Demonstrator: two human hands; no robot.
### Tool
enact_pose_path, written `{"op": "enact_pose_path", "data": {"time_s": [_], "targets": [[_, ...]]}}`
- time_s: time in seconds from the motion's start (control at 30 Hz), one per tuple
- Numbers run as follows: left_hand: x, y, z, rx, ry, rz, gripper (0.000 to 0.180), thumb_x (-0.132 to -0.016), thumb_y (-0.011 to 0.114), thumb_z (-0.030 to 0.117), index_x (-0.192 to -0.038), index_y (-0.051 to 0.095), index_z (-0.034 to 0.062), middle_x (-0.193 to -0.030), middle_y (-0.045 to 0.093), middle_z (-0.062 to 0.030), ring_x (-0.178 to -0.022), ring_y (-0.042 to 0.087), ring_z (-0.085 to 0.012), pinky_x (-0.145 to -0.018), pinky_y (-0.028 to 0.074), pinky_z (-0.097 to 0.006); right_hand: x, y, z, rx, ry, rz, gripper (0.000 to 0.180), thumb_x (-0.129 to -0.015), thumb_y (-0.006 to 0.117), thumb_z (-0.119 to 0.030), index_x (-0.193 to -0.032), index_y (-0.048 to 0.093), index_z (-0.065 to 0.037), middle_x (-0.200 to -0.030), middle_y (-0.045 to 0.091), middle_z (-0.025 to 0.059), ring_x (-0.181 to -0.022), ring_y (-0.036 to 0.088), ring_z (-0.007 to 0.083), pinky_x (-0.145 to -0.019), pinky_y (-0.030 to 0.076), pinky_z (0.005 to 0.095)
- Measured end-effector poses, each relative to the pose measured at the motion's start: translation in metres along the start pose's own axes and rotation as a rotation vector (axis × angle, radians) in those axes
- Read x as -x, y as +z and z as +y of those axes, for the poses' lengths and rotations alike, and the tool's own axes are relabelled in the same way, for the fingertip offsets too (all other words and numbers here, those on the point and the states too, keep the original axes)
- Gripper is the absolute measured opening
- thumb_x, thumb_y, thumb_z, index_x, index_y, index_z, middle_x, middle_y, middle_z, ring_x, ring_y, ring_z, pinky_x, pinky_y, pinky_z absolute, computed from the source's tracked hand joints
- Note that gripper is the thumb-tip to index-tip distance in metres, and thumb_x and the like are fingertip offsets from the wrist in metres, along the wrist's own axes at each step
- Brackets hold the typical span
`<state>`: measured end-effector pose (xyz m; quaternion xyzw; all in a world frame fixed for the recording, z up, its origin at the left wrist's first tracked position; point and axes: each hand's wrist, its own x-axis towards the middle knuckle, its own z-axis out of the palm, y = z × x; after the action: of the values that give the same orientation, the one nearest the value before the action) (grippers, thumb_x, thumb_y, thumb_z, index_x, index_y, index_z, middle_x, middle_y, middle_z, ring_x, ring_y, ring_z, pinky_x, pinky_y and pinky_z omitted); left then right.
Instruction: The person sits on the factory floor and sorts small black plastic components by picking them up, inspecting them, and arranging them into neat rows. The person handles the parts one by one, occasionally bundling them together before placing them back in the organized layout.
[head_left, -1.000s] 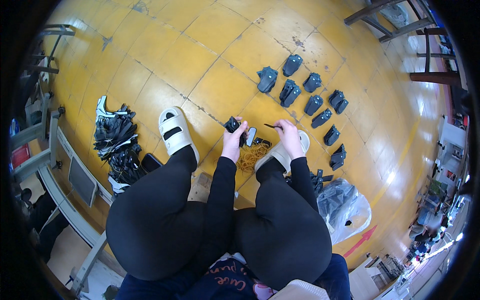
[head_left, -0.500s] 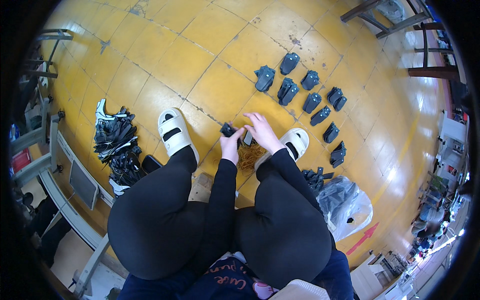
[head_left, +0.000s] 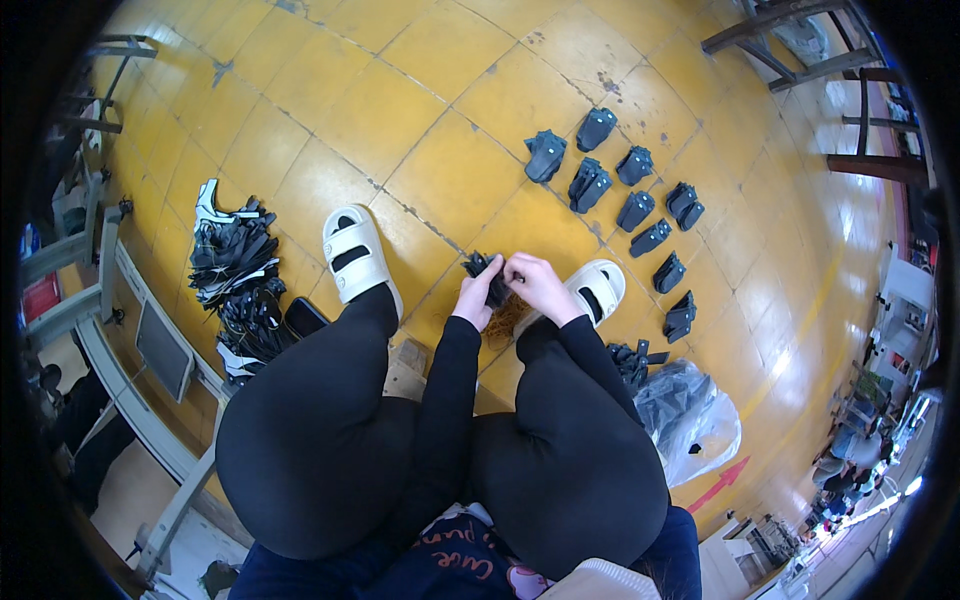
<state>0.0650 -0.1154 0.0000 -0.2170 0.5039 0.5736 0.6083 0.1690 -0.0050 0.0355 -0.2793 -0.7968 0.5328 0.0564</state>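
Yellow floor tiles point(head_left: 300, 130) carry everything in view, and the person sits above them with both knees bent. Toward the floor's left edge lies a heap of black strap pieces point(head_left: 235, 260), with a grey metal frame point(head_left: 110, 300) running along that side. Just right of the heap rests the left foot in a white sandal point(head_left: 355, 255).

Between the two feet, the left hand point(head_left: 474, 297) and the right hand point(head_left: 532, 283) meet over a small bundle of black pieces point(head_left: 487, 272). Both hands are closed on that bundle, fingers pinching it from either side, and it is held just above the floor. Beneath the hands sits a small brownish pile point(head_left: 505, 320), too small to make out. The other white sandal point(head_left: 595, 290) lies just right of the right hand.

Farther right, toward the floor's upper right corner, tied black bundles point(head_left: 630, 205) are laid out in rows, apart from one another. Near the lower right edge, beside the right knee, sits a clear plastic bag point(head_left: 690, 420) with more black pieces at its mouth.
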Motion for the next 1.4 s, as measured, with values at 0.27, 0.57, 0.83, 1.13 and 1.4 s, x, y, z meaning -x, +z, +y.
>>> {"op": "enact_pose_path", "data": {"time_s": [0.27,0.57,0.83,1.13,1.4], "targets": [[0.009,0.004,0.012,0.235,0.125,-0.027,0.028,-0.08,0.057,0.004,-0.108,0.055,0.0018,-0.105,0.062,-0.0096,-0.091,0.061,-0.018,-0.074,0.052,-0.029,0.009,-0.006,0.02,0.335,0.301,0.192,0.015,-0.075,0.066,-0.009,-0.088,0.062,-0.001,-0.083,0.066,0.0114,-0.079,0.063,0.029,-0.074,0.049,0.0373],[0.018,0.019,0.023,0.222,0.192,-0.146,0.037,-0.08,0.056,0.001,-0.117,0.05,0.0011,-0.112,0.06,-0.013,-0.1,0.06,-0.0227,-0.078,0.053,-0.033,0.018,0.013,0.037,0.763,0.142,-0.039,0.015,-0.066,0.072,-0.014,-0.078,0.065,-0.009,-0.087,0.059,0.0063,-0.092,0.056,0.024,-0.078,0.043,0.0367],[0.031,0.032,0.034,0.175,0.215,-0.2,0.038,-0.077,0.06,-0.001,-0.114,0.053,-0.0015,-0.109,0.062,-0.0146,-0.097,0.062,-0.024,-0.08,0.053,-0.035,0.014,0.022,0.038,0.943,0.114,-0.074,0.007,-0.069,0.064,-0.014,-0.073,0.066,-0.008,-0.081,0.061,0.0064,-0.088,0.058,0.0218,-0.075,0.042,0.035],[0.035,0.04,0.05,0.13,0.357,-0.26,0.036,-0.079,0.065,0.003,-0.113,0.054,0.0002,-0.103,0.063,-0.0134,-0.094,0.063,-0.0227,-0.08,0.053,-0.035,0.019,0.016,0.037,0.773,0.202,-0.012,0.01,-0.07,0.066,-0.014,-0.075,0.065,-0.006,-0.083,0.06,0.0083,-0.088,0.058,0.0252,-0.076,0.044,0.0372],[0.03,0.035,0.046,0.286,0.351,-0.139,0.027,-0.084,0.065,0.012,-0.109,0.057,0.0051,-0.098,0.063,-0.0069,-0.089,0.062,-0.0173,-0.076,0.053,-0.032,0.02,0.02,0.035,0.935,0.103,-0.038,0.025,-0.063,0.074,-0.02,-0.082,0.062,-0.008,-0.084,0.06,0.0064,-0.089,0.058,0.022,-0.076,0.043,0.0353]]}}
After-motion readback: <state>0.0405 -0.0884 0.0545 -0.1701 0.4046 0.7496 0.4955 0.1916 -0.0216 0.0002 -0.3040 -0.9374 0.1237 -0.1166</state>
